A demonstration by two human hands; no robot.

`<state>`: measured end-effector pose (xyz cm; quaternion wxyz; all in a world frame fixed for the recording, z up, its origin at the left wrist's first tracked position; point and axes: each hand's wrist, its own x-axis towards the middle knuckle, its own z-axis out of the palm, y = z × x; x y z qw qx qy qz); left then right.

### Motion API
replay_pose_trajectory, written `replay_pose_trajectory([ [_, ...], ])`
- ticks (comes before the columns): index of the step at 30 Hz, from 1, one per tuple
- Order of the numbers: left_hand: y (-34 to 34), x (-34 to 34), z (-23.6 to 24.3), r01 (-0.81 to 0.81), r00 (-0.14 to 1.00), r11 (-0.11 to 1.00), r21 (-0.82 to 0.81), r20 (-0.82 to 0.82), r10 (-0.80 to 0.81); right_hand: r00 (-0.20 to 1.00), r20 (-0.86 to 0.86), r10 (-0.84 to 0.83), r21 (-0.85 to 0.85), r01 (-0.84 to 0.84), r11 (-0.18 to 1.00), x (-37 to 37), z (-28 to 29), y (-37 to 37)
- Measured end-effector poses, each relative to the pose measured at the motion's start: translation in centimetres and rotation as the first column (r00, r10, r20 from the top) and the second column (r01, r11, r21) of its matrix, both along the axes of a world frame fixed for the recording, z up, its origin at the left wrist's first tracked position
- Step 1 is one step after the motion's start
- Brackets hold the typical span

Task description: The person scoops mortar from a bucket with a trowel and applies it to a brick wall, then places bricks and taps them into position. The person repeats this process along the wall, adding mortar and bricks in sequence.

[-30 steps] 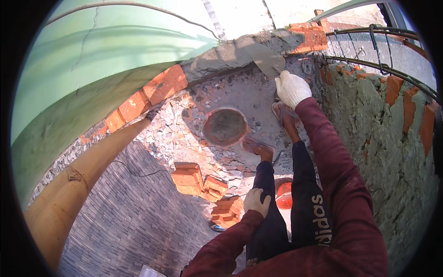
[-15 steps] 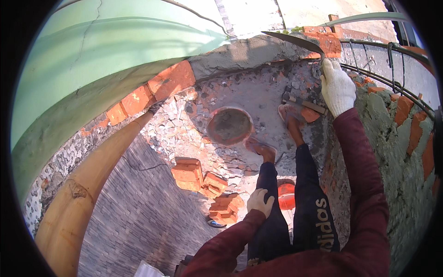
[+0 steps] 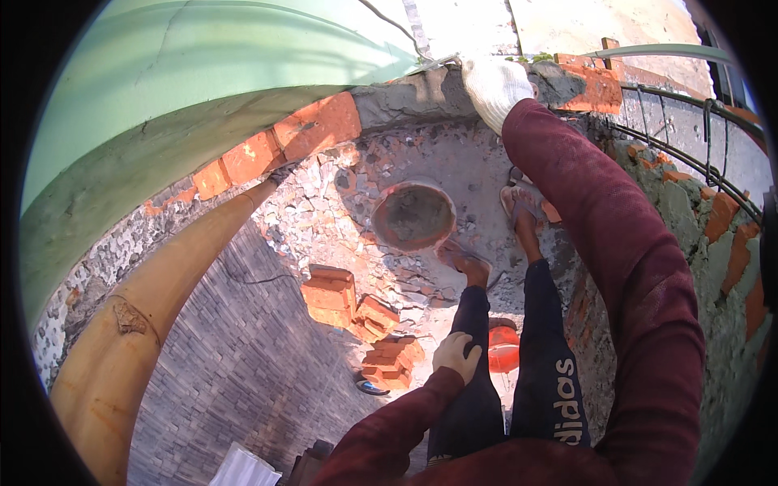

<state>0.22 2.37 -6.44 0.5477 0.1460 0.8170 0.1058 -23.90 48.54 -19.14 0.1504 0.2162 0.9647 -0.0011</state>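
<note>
My gloved right hand grips a trowel over the mortar bed on the brick ledge; most of the trowel is hidden behind the glove. The mortar runs between red bricks on the left and an exposed brick on the right. My gloved left hand rests on my left thigh, fingers apart and holding nothing. Below the ledge, a round pan of grey mortar sits on the rubble-strewn floor beside my sandalled feet.
A thick bamboo pole leans at the left before a green wall. Brick stacks and a red bucket are lower down. Bent rebar tops the rough right wall.
My right hand first rose and moved right, lifting the trowel, then swung left to the far edge of the mortar bed. My left hand stayed on my thigh.
</note>
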Motion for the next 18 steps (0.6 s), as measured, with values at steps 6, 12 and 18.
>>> replay_pose_trajectory([
  [6,-0.2,-0.2,0.0,0.005,1.000,1.000,0.001,-0.015,-0.005,0.998,-0.064,-0.009,0.122,0.016,0.992,7.7,1.2,6.9],
  [12,-0.7,-0.5,-0.3,0.045,0.999,0.998,0.038,-0.018,-0.045,0.983,0.088,-0.159,0.187,0.140,0.972,15.6,2.3,12.3],
  [18,-0.5,-0.2,-0.3,0.036,0.999,0.999,0.017,-0.005,-0.036,0.910,-0.002,-0.414,0.012,0.414,0.910,22.3,7.4,10.0],
])
